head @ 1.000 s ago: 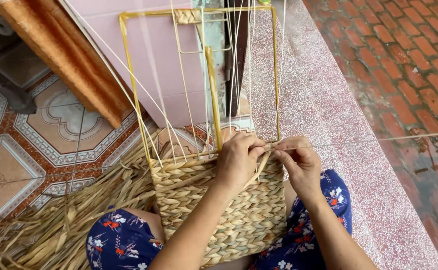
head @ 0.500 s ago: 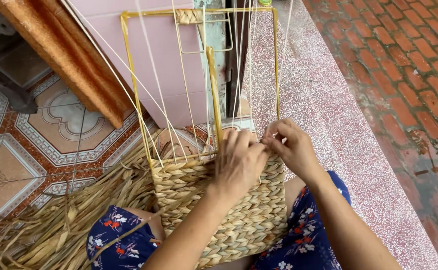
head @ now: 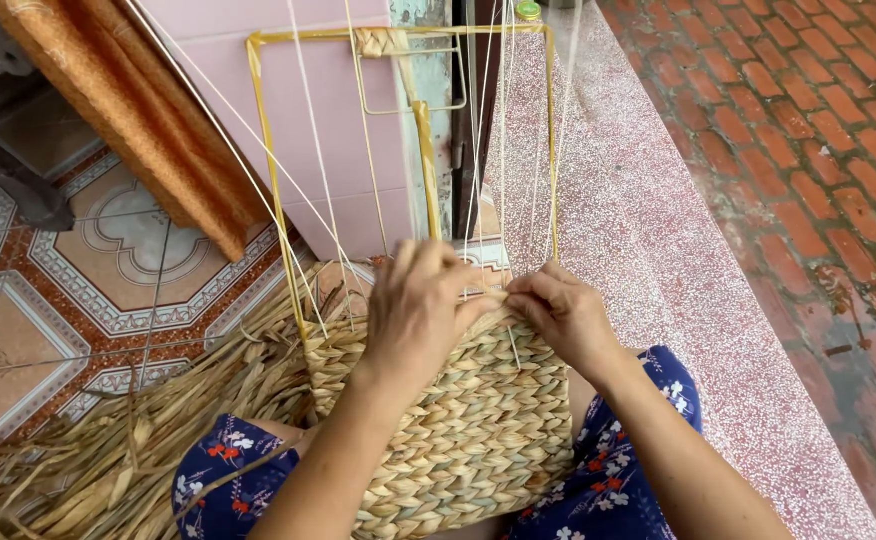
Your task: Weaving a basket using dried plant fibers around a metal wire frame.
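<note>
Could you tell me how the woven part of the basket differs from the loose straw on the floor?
The woven part is braided in tight rows within the yellow frame; the loose straw lies scattered and unbraided on the tiled floor. Both hands work the weave; neither touches the straw. Both are the same tan fibre.

The half-made, tan, rectangular woven straw panel [head: 458, 420] looks matt and ribbed — thick plaited fibre. It hangs in a yellow rectangular wire frame [head: 273, 190] wound in glossy tape, strung with thin, pale, smooth cords [head: 323, 190]. Loose dried straw strands [head: 128, 460] look rough and papery. The patterned floor tiles [head: 108, 260] shine — glazed ceramic. The speckled pink stone ledge [head: 648, 240] is grainy; the navy floral cloth [head: 228, 480] is soft.
</note>
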